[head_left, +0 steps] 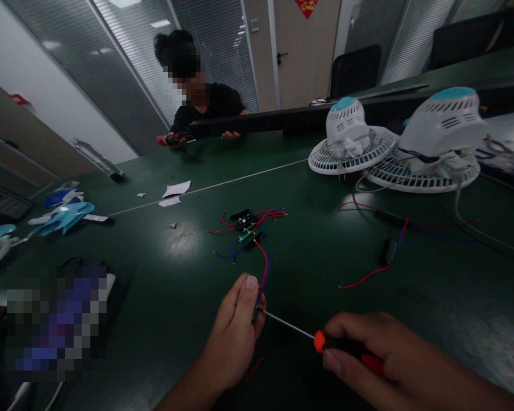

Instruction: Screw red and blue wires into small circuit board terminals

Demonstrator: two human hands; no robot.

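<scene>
My left hand [239,325] is closed around a small part with red and blue wires [265,274]; the fingers hide most of it. In my right hand [381,354] is a screwdriver [319,341] with a red, orange and black handle. Its thin metal shaft points left, and the tip meets the part at my left fingertips. Beyond my left hand lies a cluster of small black modules [245,221] with green circuit boards and red and blue wires. Farther right rests another black module [388,251] with wires attached.
Two white fan heads [346,123] with blue caps stand face down at the back right, cables trailing. Blue fan blades [66,218] and paper scraps [177,190] lie to the left. Across the green table [154,319] sits a person [214,103] holding a red-and-black tool.
</scene>
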